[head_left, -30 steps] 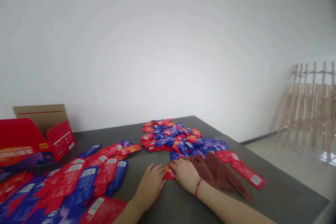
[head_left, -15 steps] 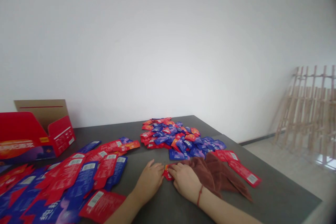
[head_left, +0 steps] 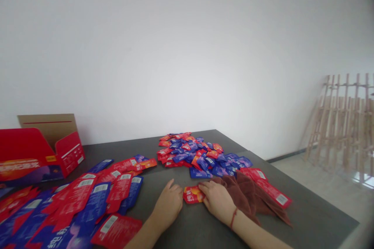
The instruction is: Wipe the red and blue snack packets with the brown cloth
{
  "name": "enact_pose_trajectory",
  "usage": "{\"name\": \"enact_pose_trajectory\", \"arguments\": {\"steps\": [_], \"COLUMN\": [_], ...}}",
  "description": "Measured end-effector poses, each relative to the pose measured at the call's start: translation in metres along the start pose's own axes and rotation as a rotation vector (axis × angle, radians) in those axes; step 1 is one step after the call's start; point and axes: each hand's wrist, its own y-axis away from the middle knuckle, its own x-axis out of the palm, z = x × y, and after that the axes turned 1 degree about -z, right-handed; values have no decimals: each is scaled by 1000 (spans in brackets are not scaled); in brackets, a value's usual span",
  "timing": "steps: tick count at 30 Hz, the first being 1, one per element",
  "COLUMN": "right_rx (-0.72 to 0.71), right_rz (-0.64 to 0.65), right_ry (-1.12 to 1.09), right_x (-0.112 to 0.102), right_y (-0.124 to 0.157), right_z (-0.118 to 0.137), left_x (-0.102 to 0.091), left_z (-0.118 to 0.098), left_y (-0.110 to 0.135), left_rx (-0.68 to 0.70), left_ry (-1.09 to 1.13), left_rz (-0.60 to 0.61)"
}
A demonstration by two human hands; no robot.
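Observation:
A small red and orange packet (head_left: 191,194) with white lettering lies flat on the dark table between my two hands. My left hand (head_left: 171,202) is curled at the packet's left end, its fingertips against that edge; the thumb side is partly hidden. Over the packet's right end lie the fingers of my right hand (head_left: 217,200), closed on the edge of a crumpled brown cloth (head_left: 245,190). The cloth spreads out to the right of that hand, its loose corner trailing toward the table's right side. A thin red cord circles the right wrist.
Small folded red and blue packets (head_left: 189,151) are heaped beyond my hands. Longer packets (head_left: 99,198) overlap on the left, in front of an open red box (head_left: 29,148). Red packets (head_left: 271,190) lie right of the cloth. Wooden frames (head_left: 344,120) lean against the wall.
My right hand has slid to the right along with the brown cloth, uncovering more of the red and orange packet. My left hand stays at the packet's left end.

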Motion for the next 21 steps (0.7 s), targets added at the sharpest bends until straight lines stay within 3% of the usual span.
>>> {"name": "enact_pose_trajectory", "arguments": {"steps": [5,10,15,21], "right_rx": [-102,-38,104,200], "right_rz": [39,14,-39,-211], "right_ry": [-14,-35,-2,-95], "right_x": [4,5,4,3], "right_y": [-17,-30,-7,20], "right_z": [22,12,-17,-42], "left_x": [1,2,-5,-5], "left_z": [0,-1,-3,-2], "left_y": [1,3,5,1], "left_rx": [13,3,-29,-305], "left_ry": [-4,-50,-13,334], "left_rz": [-20,-13,-44,-127]}}
